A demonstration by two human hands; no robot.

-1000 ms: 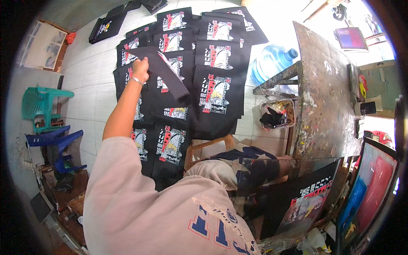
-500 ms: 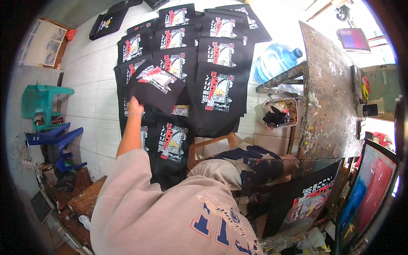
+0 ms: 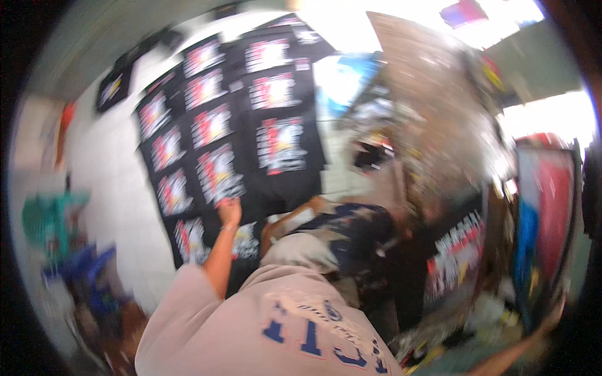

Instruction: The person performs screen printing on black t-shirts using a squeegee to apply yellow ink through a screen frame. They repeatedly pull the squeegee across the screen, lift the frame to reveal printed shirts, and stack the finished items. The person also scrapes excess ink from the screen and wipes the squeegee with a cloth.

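Observation:
My left hand (image 3: pixel 230 212) is at the lower edge of a black printed fabric panel (image 3: pixel 219 172), its fingers closed on that edge. The panel lies flat among several like it, overlapping in rows on the floor, each with a white, red and yellow print. At the lower right, my right hand (image 3: pixel 555 309) reaches up beside the lower corner of a framed printing screen (image 3: pixel 547 213) with red and blue on its mesh. Blur hides its fingers, and I cannot tell whether it grips the frame. Another printed black panel (image 3: pixel 456 257) lies on the surface left of that screen.
A paint-stained wooden table (image 3: pixel 433 94) stands at the right, with a blue water bottle (image 3: pixel 345 81) beside it. A basket with dark cloth (image 3: pixel 370 155) sits below. Green (image 3: pixel 47 219) and blue (image 3: pixel 88 269) plastic stools are at the left. A wooden stool (image 3: pixel 285 224) is close to my legs.
The panel in my left hand has gone from raised and tilted to flat among the others. My view has turned right, and my right forearm has come into sight at the lower right.

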